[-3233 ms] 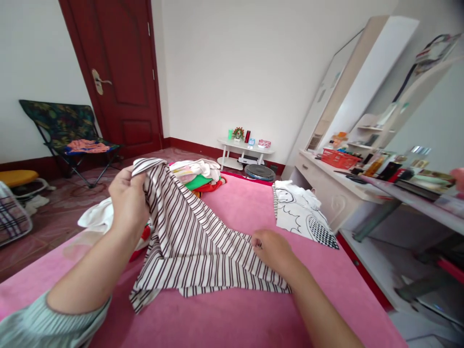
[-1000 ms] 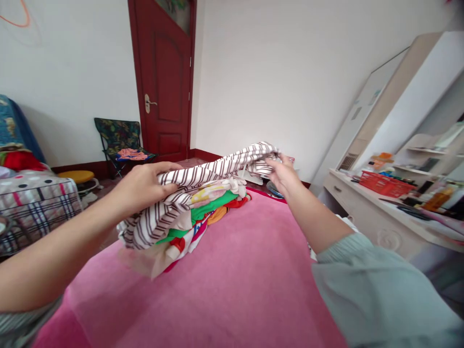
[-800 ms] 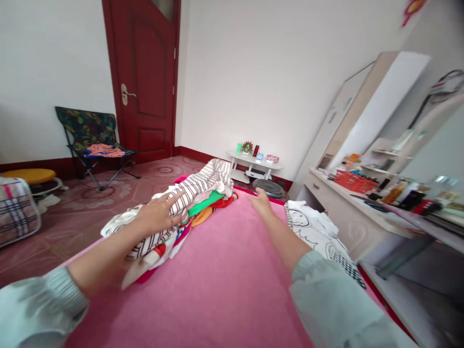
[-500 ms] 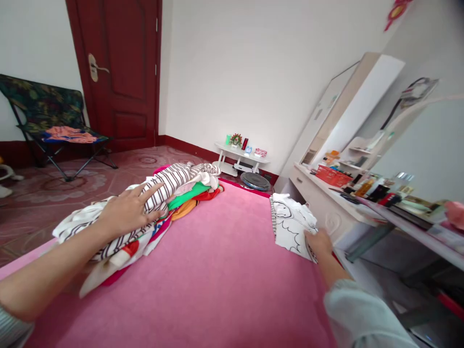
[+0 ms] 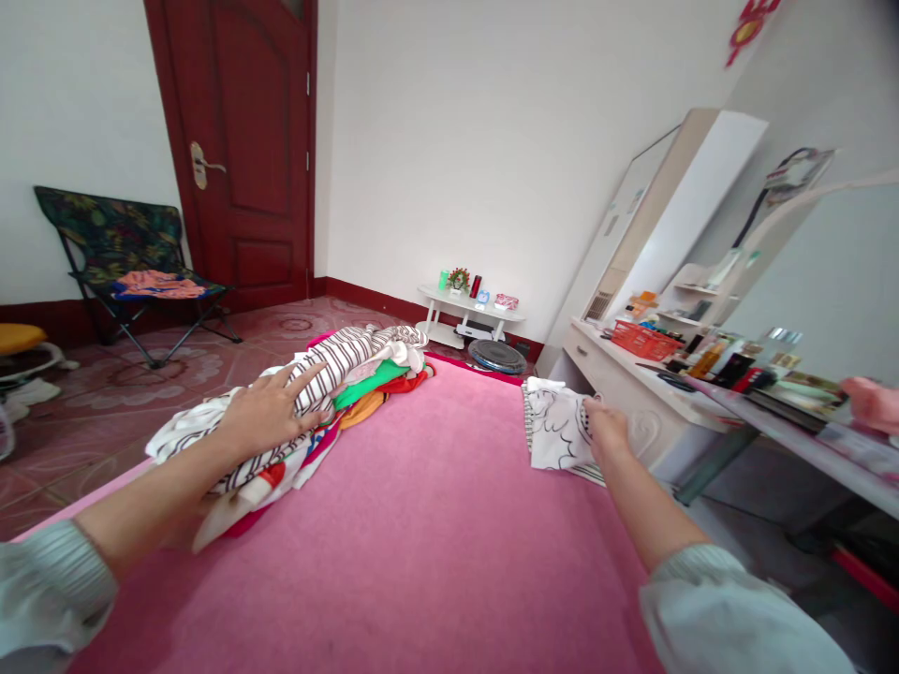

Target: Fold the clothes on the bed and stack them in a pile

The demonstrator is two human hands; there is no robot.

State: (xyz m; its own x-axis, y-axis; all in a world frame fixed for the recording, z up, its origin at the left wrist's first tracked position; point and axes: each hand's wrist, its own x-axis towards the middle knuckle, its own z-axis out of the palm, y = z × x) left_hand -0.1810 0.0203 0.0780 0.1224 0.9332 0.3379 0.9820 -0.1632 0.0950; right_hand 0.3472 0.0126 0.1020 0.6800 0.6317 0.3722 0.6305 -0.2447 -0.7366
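Note:
A loose heap of clothes lies at the left on the pink bed cover. On top is a white garment with dark stripes; green, orange and red pieces show beneath it. My left hand rests on the striped garment with its fingers spread. At the right edge of the bed lies a folded white shirt with black line drawings. My right hand pinches its right side, its fingertips partly hidden. Striped cloth peeks out from under the shirt.
A white dressing table with an orange-red basket and several bottles stands close on the right. Beyond the bed are a low white shelf and a round dark object. A folding chair holds clothes by the red door.
My right hand has moved up and slightly left with the shirt's right edge, uncovering striped cloth below. My left hand stays on the heap. The view has shifted slightly.

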